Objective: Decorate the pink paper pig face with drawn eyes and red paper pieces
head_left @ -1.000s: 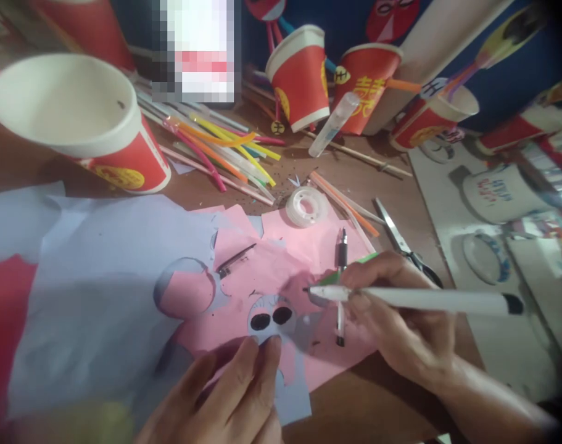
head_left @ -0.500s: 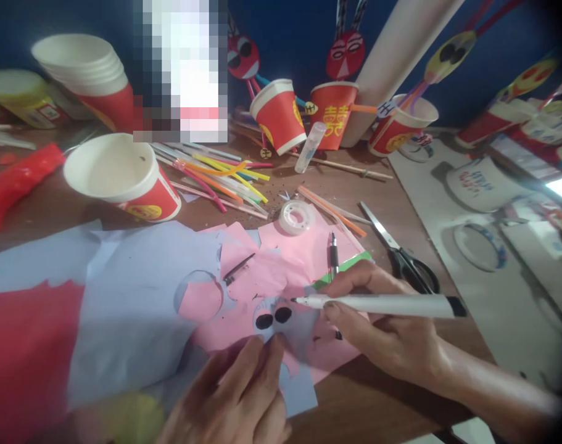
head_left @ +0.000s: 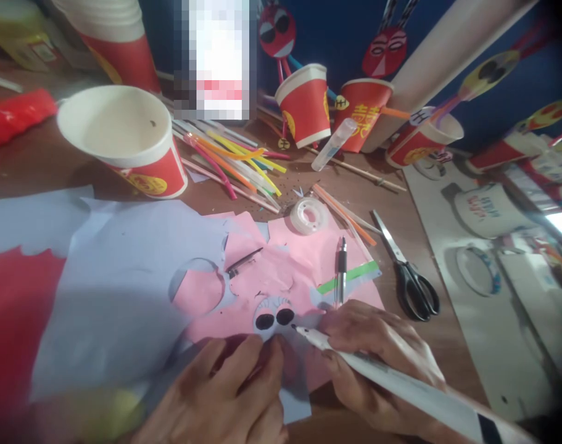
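Observation:
My right hand [head_left: 377, 361] is closed round a white marker pen [head_left: 396, 381], its dark tip close to the right eye of a small paper cutout [head_left: 277, 323]. The cutout has two black oval eyes with fine lash lines above them. Bent over its lower edge, the fingers of my left hand [head_left: 234, 388] grip it, hiding the lower part. Beneath lie pink paper scraps [head_left: 262, 274]. Left of the cutout, a pale blue sheet [head_left: 118, 296] has a round hole. Beyond my right hand lies a clear-barrelled pen [head_left: 341, 268].
Black-handled scissors [head_left: 413, 280] lie at the right, with a tape roll [head_left: 308, 216] behind the paper. A paper cup [head_left: 142, 148] stands back left, near coloured straws [head_left: 234, 161]. Cups with decorated figures [head_left: 303, 105] line the back. A red sheet [head_left: 21, 327] lies far left.
My right hand has moved down and turned the marker, so its tip has gone from above the right eye to below it. Lash lines show more clearly. The camera view has shifted.

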The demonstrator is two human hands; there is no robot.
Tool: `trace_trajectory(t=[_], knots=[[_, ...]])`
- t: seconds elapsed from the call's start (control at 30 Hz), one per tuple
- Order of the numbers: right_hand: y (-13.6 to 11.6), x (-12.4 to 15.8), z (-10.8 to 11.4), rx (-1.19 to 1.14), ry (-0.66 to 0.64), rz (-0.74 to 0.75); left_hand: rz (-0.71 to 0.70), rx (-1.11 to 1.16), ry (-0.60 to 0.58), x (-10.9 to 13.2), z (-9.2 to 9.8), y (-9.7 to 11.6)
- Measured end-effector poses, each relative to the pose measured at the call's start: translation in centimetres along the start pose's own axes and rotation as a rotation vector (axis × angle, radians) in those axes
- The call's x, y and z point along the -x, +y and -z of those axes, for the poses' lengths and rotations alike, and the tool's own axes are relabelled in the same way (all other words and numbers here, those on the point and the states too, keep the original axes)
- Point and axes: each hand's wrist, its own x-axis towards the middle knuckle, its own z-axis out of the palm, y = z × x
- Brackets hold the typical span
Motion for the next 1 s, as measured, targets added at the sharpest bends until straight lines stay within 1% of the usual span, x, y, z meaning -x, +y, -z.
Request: trace_trajectory(t=[0.2, 0.3, 0.43, 0.7, 0.87, 1.0], knots=[[0.41, -0.13, -0.02, -0.027, -0.043, 0.013, 0.04, 0.022, 0.011, 0.17, -0.31, 0.21], [0.56, -0.12, -0.25, -0.061, -0.032, 0.038, 0.055, 0.037, 0.006, 0.31, -0.39, 0.27], [0.51, -0.13, -0.33, -0.097, -0.038, 0.013, 0.051, 0.058, 0.027, 0.16, -0.42, 0.16], [0.64, 0.1, -0.44, -0.041, -0.01, 0.005, 0.067, 0.068, 0.037, -0.03, -0.39, 0.22], [0.63, 0.14, -0.6, -0.029, -0.034, -0.008, 0.036, 0.037, 0.041, 0.22, -0.5, 0.2], [0.67, 0.08, -0.57, -0.033, -0.046, -0.004, 0.06, 0.067, 0.017, 0.28, -0.38, 0.31]])
